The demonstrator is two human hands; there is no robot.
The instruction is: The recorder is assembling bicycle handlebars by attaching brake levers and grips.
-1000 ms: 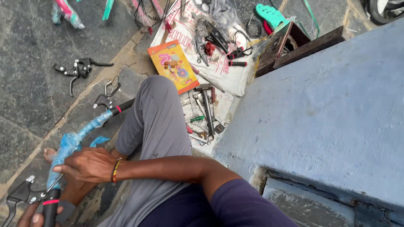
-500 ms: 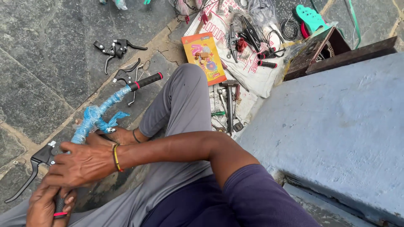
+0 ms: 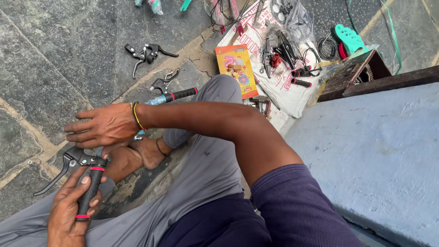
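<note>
The left hand [image 3: 68, 215] is wrapped around a black handlebar grip [image 3: 89, 192]. Just above that grasp, the right hand [image 3: 103, 128] lies flat with fingers together, hiding the handlebar's [image 3: 176, 95] middle; its hold cannot be made out.

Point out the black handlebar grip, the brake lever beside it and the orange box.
black handlebar grip [image 3: 89, 192]: head view, middle of the grip, held in the left hand.
brake lever [image 3: 51, 182]: head view, along its curved blade.
orange box [image 3: 234, 68]: head view, centre of its printed face.

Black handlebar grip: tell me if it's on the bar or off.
On: the black handlebar grip sleeves the bar end beside the brake lever, held in the left hand.
</note>
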